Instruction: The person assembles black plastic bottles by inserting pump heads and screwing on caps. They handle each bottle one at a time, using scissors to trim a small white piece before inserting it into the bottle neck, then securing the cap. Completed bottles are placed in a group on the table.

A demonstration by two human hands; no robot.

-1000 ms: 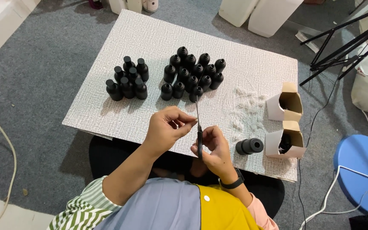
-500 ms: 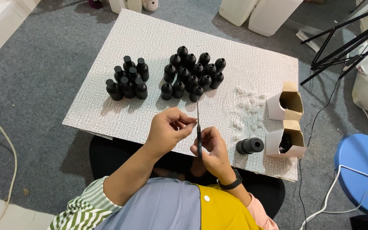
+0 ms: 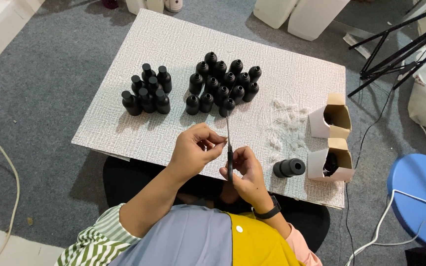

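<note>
My right hand [image 3: 245, 170] grips the black handle of a thin pointed tool [image 3: 229, 135] whose metal shaft points away from me toward the bottles. My left hand [image 3: 195, 148] is pinched beside the shaft, fingertips together on something too small to make out. Two groups of small black bottles stand on the white textured board [image 3: 173, 44]: a capped group [image 3: 147, 91] at the left and a larger group [image 3: 223, 83] in the middle. A black bottle [image 3: 289, 168] lies on its side right of my right hand.
Two small open cardboard boxes [image 3: 332, 119] [image 3: 332, 161] sit at the board's right side, next to a scatter of small clear plastic bits [image 3: 284, 125]. A blue stool [image 3: 417, 197], tripod legs [image 3: 395, 54] and cables lie on the grey carpet to the right.
</note>
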